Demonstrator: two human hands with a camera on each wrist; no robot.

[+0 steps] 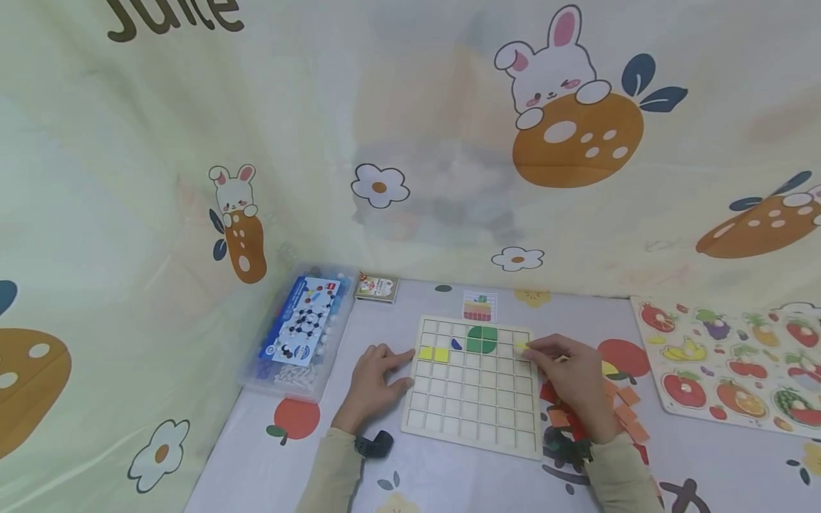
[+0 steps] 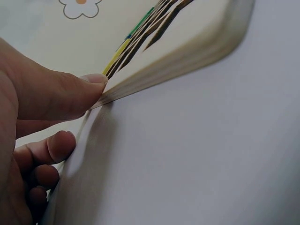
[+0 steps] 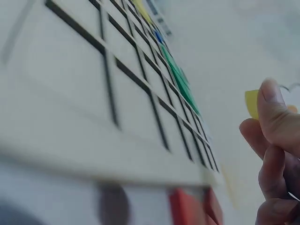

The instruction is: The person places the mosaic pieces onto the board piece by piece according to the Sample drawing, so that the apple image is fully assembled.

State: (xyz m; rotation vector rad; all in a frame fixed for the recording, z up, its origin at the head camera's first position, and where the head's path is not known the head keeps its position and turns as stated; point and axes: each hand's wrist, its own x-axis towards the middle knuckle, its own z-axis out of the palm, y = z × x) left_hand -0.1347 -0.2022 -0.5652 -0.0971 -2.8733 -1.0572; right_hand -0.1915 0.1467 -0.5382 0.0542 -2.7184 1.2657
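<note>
A wooden grid board [image 1: 474, 443] lies on the table between the two hands. In its upper cells sit two yellow square tiles [image 1: 434, 354], a small blue piece [image 1: 457, 344] and green pieces [image 1: 482, 340] forming a leaf-like shape. My left hand [image 1: 374, 385] is at the board's left edge, thumb and index finger spread and touching its side; the other fingers [image 2: 63, 146] are loosely bent. Over the board's upper right edge, my right hand [image 1: 571, 377] pinches a yellow tile [image 3: 251, 104] between thumb and finger, raised above the surface in the right wrist view.
Orange tiles [image 1: 625, 413] and red tiles lie loose beside the right wrist. A pattern card [image 1: 479, 306] is behind the board. At left stand a clear plastic case [image 1: 295, 335] and a small box [image 1: 376, 288]. A fruit puzzle board [image 1: 725, 356] lies at right.
</note>
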